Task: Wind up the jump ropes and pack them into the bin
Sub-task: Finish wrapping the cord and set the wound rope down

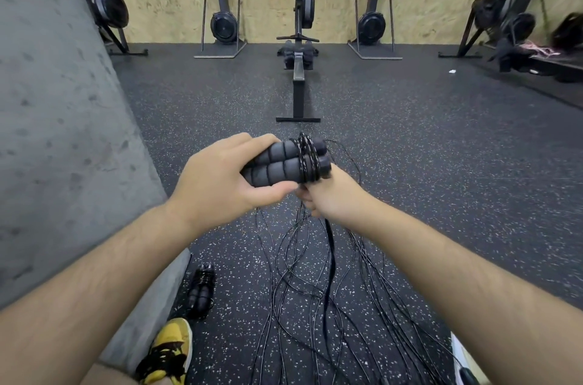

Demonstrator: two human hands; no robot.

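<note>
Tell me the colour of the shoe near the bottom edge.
The shoe is yellow with black laces and trim, seen in the head view.

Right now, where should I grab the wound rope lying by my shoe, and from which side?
Probably best to take the bundle across both handles, just short of the cord wrap, coming from above and the right. It lies flat on the floor with handles side by side, so one grip spans both, and the wall crowds its left.

Both forearms reach forward. The left hand [220, 182] grips the handles [277, 163]. The right hand [334, 198], just beside the left thumb's tip, pinches the cord [307, 160].
</note>
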